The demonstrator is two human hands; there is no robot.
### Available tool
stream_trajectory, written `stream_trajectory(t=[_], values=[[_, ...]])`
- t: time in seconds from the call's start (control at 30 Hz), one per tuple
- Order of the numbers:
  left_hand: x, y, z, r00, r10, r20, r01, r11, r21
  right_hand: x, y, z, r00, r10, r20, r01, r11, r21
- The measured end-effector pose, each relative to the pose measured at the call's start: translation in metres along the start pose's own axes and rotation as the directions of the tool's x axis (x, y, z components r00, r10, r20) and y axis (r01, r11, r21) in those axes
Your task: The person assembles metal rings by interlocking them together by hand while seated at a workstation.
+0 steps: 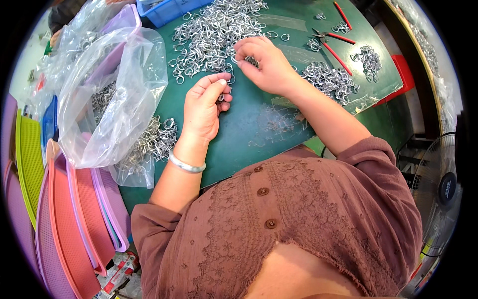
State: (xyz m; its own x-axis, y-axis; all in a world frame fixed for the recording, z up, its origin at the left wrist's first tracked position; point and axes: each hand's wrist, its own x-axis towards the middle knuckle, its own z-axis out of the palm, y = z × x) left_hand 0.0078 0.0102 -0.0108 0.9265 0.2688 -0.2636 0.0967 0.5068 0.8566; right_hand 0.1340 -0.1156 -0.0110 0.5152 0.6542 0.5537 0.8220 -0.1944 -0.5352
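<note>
Small silver-coloured metal rings (214, 42), heaped loosely at varied angles, many overlapping, several apart at the near edge; a further ring (220, 98), partly hidden, within the curled left hand (200, 105)

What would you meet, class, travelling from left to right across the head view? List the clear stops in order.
Lime-green basket, large clear plastic bag, left hand, right hand, rightmost tabletop ring pile, red object, fan.
</note>
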Motion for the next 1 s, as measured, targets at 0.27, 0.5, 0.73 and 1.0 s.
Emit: stream_trajectory(t=[0.27,0.5,0.73,1.0], values=[[-0.002,0.000,0.004,0.999,0.041,-0.011,-0.040,0.999,0.027,0.000,-0.011,-0.014,0.861,0.378,0.340,-0.507,0.582,0.636],[-0.002,0.000,0.004,0.997,0.064,-0.042,-0.063,0.998,0.031,-0.002,-0.008,-0.013,0.883,0.312,0.351,-0.447,0.785,0.428],[-0.002,0.000,0.007,0.993,0.098,-0.065,-0.090,0.990,0.108,-0.007,-0.007,-0.010,0.905,0.236,0.354,-0.367,0.854,0.370],[-0.001,-0.005,0.009,0.984,0.158,-0.085,-0.137,0.967,0.216,-0.010,-0.016,-0.006,0.908,0.244,0.340,-0.364,0.861,0.356]])
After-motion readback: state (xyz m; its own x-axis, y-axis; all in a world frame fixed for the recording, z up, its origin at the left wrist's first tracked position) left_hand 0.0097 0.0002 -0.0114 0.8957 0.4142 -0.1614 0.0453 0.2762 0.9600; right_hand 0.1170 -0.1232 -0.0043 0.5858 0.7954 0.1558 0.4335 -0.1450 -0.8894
